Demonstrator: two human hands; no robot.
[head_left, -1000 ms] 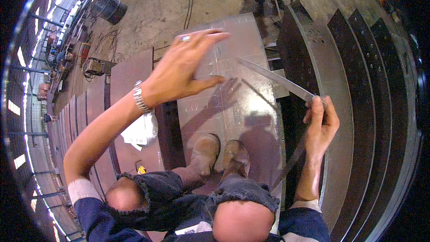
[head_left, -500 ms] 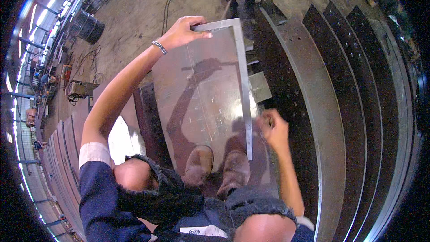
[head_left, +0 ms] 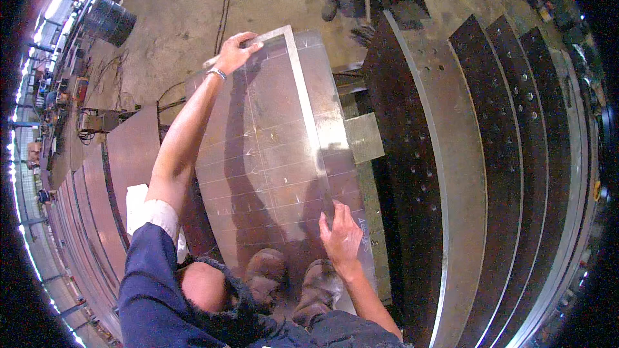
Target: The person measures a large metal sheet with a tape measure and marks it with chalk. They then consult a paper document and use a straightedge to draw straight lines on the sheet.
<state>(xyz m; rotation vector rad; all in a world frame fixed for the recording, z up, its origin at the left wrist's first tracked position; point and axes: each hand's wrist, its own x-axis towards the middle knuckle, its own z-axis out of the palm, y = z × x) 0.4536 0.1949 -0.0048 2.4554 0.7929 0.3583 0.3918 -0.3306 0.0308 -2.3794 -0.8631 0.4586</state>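
Steel square (head_left: 301, 87): over the scribed plate (head_left: 277, 180), short arm near its far edge, long arm running toward the person.
Left hand (head_left: 235, 53): gripping the short arm.
Right hand (head_left: 342, 235): fingers parted by the long arm's dim near end; contact is hard to tell.
Change: long arm further inside the plate's right edge than half a second ago, seemingly nearing its working position.

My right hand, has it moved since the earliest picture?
Yes, leftward: it was out beyond the right edge of the steel plate, and now the right hand is over that plate.
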